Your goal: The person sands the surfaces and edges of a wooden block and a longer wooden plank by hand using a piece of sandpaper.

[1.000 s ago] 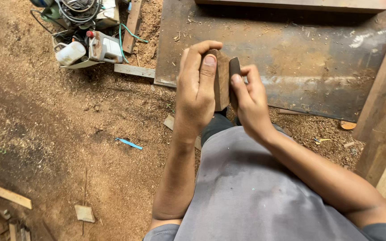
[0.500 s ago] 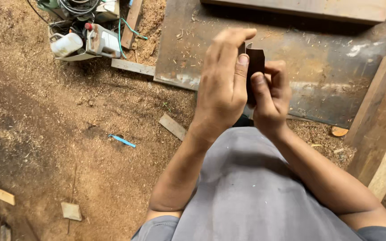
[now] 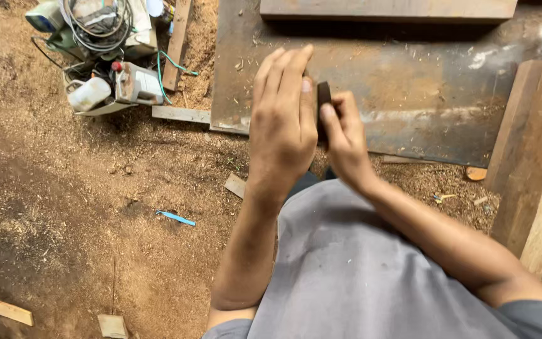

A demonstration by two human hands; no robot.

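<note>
My left hand [image 3: 281, 122] is raised in front of me, its back toward the camera, fingers together and pressed against a small dark wooden block [image 3: 324, 100]. My right hand [image 3: 344, 135] grips the same block from the right, thumb along its edge. Most of the block is hidden behind my left hand; only a narrow dark strip shows between the two hands. Below them is my grey shirt.
A sawdust-covered floor lies below. A large metal sheet [image 3: 421, 81] is ahead, with wooden planks [image 3: 534, 138] at the right and a board at the top. Power tools and tangled cords [image 3: 105, 56] sit at upper left. A blue scrap [image 3: 175, 218] lies on the sawdust.
Both hands stay together on the block; my left hand's fingers have straightened over it, so less of it shows. The view has shifted slightly over the floor.
</note>
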